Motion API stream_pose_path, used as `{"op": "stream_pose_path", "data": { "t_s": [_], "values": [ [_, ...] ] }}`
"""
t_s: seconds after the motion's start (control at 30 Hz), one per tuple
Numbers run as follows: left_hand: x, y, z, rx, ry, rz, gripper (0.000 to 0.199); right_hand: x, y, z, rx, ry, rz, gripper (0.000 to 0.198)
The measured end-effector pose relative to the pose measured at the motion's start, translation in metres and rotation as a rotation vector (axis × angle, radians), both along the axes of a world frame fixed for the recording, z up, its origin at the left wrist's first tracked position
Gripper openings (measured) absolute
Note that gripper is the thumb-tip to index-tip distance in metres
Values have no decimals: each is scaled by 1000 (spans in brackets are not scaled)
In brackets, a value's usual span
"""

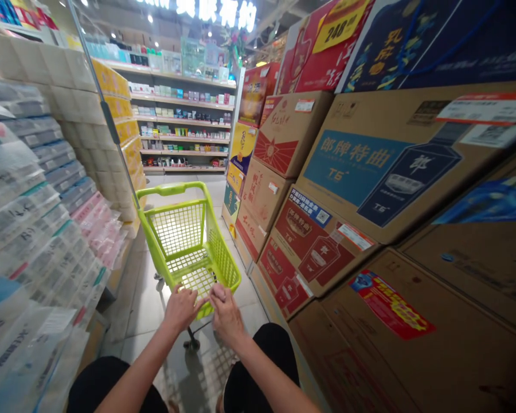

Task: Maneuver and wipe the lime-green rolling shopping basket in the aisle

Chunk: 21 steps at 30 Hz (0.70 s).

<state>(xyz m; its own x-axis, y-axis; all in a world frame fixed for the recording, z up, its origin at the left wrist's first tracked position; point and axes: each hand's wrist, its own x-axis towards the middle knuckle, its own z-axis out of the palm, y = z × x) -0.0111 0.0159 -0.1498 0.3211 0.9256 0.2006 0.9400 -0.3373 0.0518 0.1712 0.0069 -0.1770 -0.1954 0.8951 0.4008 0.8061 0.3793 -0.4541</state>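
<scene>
A lime-green plastic shopping cart (176,229) with a mesh basket stands on the tiled floor in front of me. Its looped handle is at the far side, and nothing shows in the basket. My left hand (183,308) is at the cart's near rim, fingers bent over the edge and thumb pointing right. Close beside it, my right hand (226,312) is closed at the same rim, its fingers curled. The hands nearly meet, and their undersides are hidden. Below the basket a black caster (191,345) rests on the floor.
Stacked cartons (322,246) line the right side close to the cart. Plastic-wrapped paper packs (47,201) are piled on the left, beside a thin upright pole (109,120). Shelves (183,123) of small boxes and bottles stand at the aisle's far end. My dark-clothed knees (262,367) flank the forearms.
</scene>
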Motion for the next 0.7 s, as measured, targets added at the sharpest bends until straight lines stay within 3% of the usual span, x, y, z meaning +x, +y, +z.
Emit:
{"op": "stream_pose_path", "data": {
  "t_s": [0.07, 0.13, 0.23, 0.3, 0.43, 0.53, 0.7],
  "values": [
    [-17, 3, 4, 62, 9, -31, 45, 6, 1, 0, 7, -19, 32, 31],
    [-24, 2, 5, 96, -6, -41, 45, 21, 14, 4, -13, -39, -70, 28],
    [-16, -2, 0, 126, -48, 2, 47, 39, 34, 8, -21, -29, -246, 28],
    [-5, -4, -3, 139, -78, 34, 48, 34, 33, 4, 8, 12, -286, 30],
    [8, -5, -4, 148, -129, 29, 46, 8, 2, -17, 90, 140, -137, 39],
    [6, -6, -1, 121, -135, -6, 43, 10, -4, -27, 76, 228, -14, 48],
    [-2, -7, 5, 60, -128, -27, 38, 39, 30, -27, -130, 339, -473, 54]
  ]
}}
